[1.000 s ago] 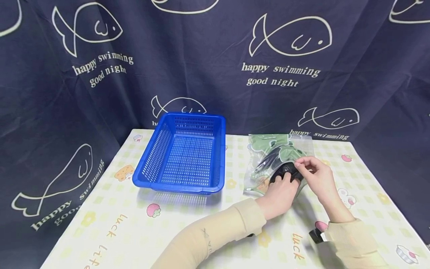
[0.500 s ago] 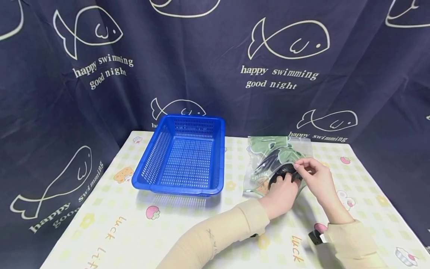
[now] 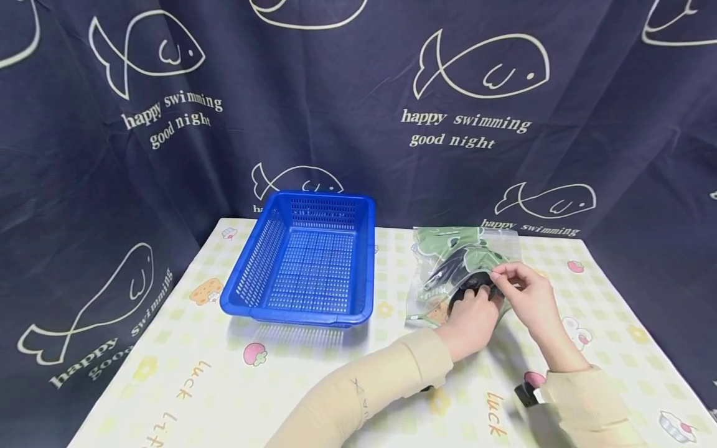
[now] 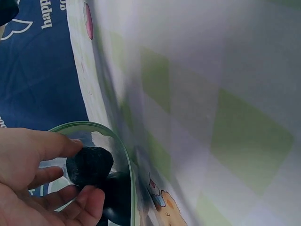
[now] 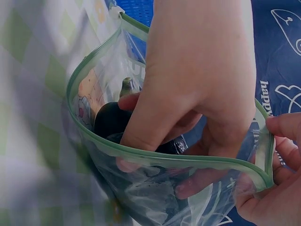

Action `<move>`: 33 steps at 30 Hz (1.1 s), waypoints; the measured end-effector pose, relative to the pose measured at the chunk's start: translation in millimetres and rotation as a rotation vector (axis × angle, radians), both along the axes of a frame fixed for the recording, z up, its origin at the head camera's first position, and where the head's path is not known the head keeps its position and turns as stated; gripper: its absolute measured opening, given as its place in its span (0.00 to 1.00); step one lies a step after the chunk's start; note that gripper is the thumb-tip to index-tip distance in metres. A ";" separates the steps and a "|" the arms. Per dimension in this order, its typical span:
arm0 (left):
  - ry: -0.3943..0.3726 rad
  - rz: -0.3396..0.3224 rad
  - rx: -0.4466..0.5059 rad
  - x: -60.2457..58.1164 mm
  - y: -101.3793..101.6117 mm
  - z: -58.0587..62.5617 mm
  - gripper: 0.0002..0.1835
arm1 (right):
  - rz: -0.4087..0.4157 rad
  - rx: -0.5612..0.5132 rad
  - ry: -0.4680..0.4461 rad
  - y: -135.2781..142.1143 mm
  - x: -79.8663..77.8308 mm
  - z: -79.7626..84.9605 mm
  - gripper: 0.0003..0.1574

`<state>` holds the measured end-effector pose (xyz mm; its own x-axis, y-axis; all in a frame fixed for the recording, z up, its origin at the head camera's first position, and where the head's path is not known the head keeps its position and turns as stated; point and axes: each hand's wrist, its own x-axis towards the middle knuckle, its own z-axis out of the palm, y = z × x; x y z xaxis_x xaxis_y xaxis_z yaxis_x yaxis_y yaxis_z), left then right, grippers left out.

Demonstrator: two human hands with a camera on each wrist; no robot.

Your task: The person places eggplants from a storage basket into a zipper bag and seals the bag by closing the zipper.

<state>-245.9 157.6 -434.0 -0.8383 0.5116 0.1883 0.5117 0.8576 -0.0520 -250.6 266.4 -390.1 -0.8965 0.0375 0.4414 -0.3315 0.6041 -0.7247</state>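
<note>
A clear zip bag [image 3: 417, 302] with green print lies at the table's right, holding several dark eggplants [image 3: 448, 269]. My left hand [image 3: 473, 320] reaches into the bag's mouth. In the left wrist view its thumb and fingers close around the blunt end of a dark eggplant [image 4: 89, 165]. Another eggplant [image 5: 110, 120], with a pale green stem, shows inside the bag in the right wrist view. My right hand [image 3: 529, 298] pinches the corner of the green zip rim [image 5: 265, 181], keeping the mouth spread. The bag's film and my fingers hide part of the contents.
Left of the bag stands a blue perforated plastic basket [image 3: 366, 267]. A patterned cloth [image 3: 185, 367] covers the table, and a dark blue fish-print curtain [image 3: 358, 124] hangs behind it. A small black device [image 3: 526, 393] sits at my right cuff.
The left hand shifts slightly right and deeper at the bag's mouth, its fingers moving on the dark eggplant. The right hand keeps its pinch on the rim. The head view tilts slightly.
</note>
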 end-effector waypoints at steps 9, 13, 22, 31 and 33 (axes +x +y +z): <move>-0.055 -0.058 0.066 10.6 -13.9 9.7 0.15 | -0.008 0.017 0.006 2.9 -0.6 -1.5 0.07; -0.097 -0.100 0.120 17.1 -27.9 13.6 0.16 | -0.011 0.022 0.002 3.6 -0.2 -0.4 0.08; -0.082 -0.167 0.110 28.9 -60.8 25.4 0.22 | -0.023 0.018 -0.018 6.7 2.4 2.8 0.09; -0.065 -0.202 0.157 31.4 -96.3 27.5 0.20 | -0.031 -0.001 -0.032 12.2 4.9 4.4 0.11; -0.092 -0.174 0.178 30.4 -106.9 28.2 0.21 | -0.029 -0.005 -0.030 14.1 5.7 3.3 0.11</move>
